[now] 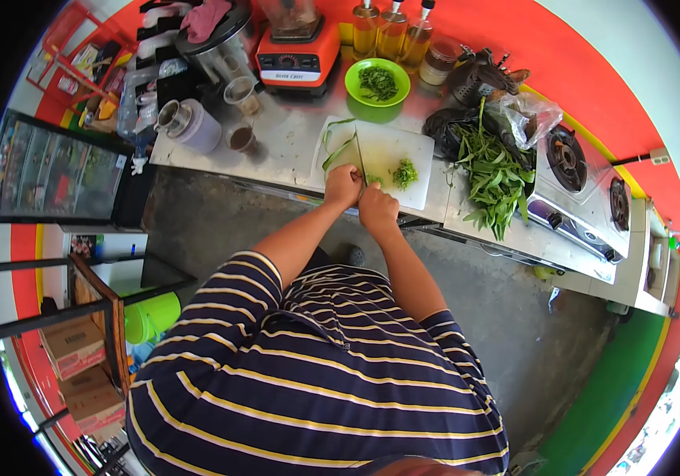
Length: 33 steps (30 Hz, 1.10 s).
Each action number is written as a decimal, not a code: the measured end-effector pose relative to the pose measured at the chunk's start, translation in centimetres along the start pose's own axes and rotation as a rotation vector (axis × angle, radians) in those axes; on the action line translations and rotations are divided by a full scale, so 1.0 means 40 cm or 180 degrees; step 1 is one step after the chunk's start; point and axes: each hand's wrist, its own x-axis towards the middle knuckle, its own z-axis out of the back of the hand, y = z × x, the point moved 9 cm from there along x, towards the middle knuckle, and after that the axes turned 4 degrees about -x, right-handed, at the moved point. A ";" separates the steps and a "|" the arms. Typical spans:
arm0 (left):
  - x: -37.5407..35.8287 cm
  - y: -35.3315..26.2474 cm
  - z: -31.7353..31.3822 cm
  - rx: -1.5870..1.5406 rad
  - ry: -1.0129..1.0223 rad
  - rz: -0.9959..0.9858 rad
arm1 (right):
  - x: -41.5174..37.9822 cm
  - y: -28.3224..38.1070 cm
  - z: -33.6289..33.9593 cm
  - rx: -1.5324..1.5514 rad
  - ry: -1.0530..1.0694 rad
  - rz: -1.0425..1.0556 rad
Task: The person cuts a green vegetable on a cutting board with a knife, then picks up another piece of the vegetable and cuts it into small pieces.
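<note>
My left hand (343, 186) is closed at the near left part of the white cutting board (415, 151), on the base of long green leaves (338, 151). Beside it, my right hand (378, 208) is wrapped round the handle of a knife (362, 155), whose blade points away from me across the board. A small heap of chopped greens (405, 173) lies on the board right of the blade. Behind the board, a green bowl (394, 99) holds more cut greens.
Right of the board lie a bunch of leafy stems (494, 170) and a gas stove (586, 190). Cups (242, 139) and a jug (189, 125) stand left. A red blender (298, 59) and oil bottles (391, 33) line the back of the steel counter (284, 163).
</note>
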 end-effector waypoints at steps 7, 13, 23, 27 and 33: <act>-0.011 0.012 0.008 -0.0251 0.0184 0.0146 | -0.002 -0.064 0.025 0.0486 -0.0178 -0.0224; -0.070 0.049 0.083 -0.1273 0.0262 0.0650 | -0.071 -0.077 0.044 0.0976 -0.0173 0.0062; -0.036 0.097 0.256 -0.1384 -0.0368 0.0622 | -0.111 -0.145 0.013 0.0902 0.0024 0.0055; -0.012 0.089 0.235 -0.1016 -0.0343 0.0459 | -0.107 -0.197 0.015 0.0664 -0.0159 -0.0235; 0.017 0.109 0.179 -0.0479 -0.0086 0.0284 | -0.127 -0.172 0.060 0.0958 -0.0387 0.0042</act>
